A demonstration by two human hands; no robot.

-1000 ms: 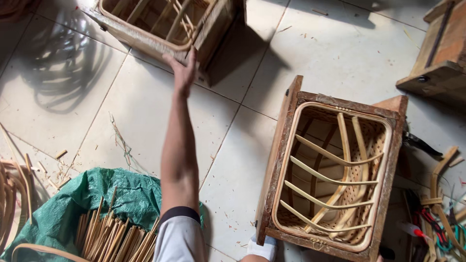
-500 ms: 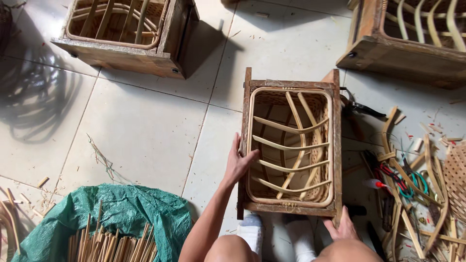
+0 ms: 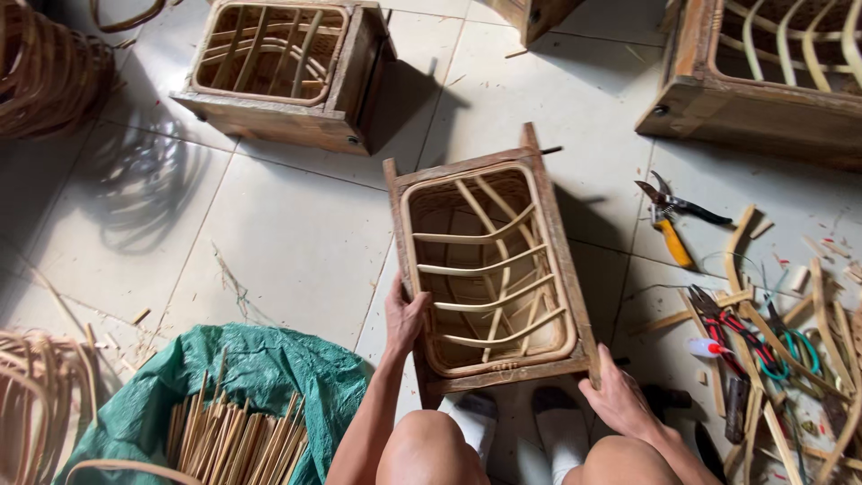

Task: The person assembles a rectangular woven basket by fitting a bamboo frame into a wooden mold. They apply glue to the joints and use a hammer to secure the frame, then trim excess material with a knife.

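- My left hand (image 3: 406, 316) grips the left rail of the frame (image 3: 489, 269).
- My right hand (image 3: 620, 395) clasps its near right corner.
- The frame stands on the floor (image 3: 269, 233) before my feet, rattan strips across its opening.
- Pruners (image 3: 669, 220) lie just right; a green bag (image 3: 242, 386) of sticks sits near left.

A second wooden frame (image 3: 287, 72) sits at the upper left of the frame, a third (image 3: 763, 81) at the upper right. Yellow-handled pruning shears (image 3: 669, 220) lie right of centre on the tiled floor (image 3: 269, 233). A green bag (image 3: 251, 377) of cut sticks (image 3: 233, 440) fills the lower left; scattered tools (image 3: 745, 346) lie at lower right.
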